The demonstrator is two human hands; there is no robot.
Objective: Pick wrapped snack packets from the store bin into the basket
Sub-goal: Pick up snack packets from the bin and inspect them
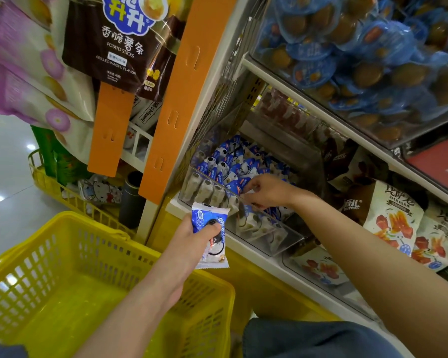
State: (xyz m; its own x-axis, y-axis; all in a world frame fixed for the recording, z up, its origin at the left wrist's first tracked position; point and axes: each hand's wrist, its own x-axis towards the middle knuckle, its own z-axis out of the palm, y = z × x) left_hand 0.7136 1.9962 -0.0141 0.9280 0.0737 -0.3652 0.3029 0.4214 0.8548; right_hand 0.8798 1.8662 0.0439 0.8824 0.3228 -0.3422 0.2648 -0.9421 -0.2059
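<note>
My left hand (192,239) grips blue-and-white wrapped snack packets (210,233), held upright above the far rim of the yellow basket (62,285). The clear store bin (277,244) on the shelf is full of several similar blue-and-white packets (228,166). My right hand (265,191) reaches into the bin over its front wall, its fingers curled and pinching a packet (246,196) near the front row. The basket sits low at the left with nothing visible inside.
Orange shelf posts (171,104) stand left of the bin, with hanging potato stick bags (114,47) beyond. Above hangs a bin of blue-wrapped eggs (360,60). Brown and white snack bags (391,218) lie right of the bin. A second yellow basket (52,182) sits behind.
</note>
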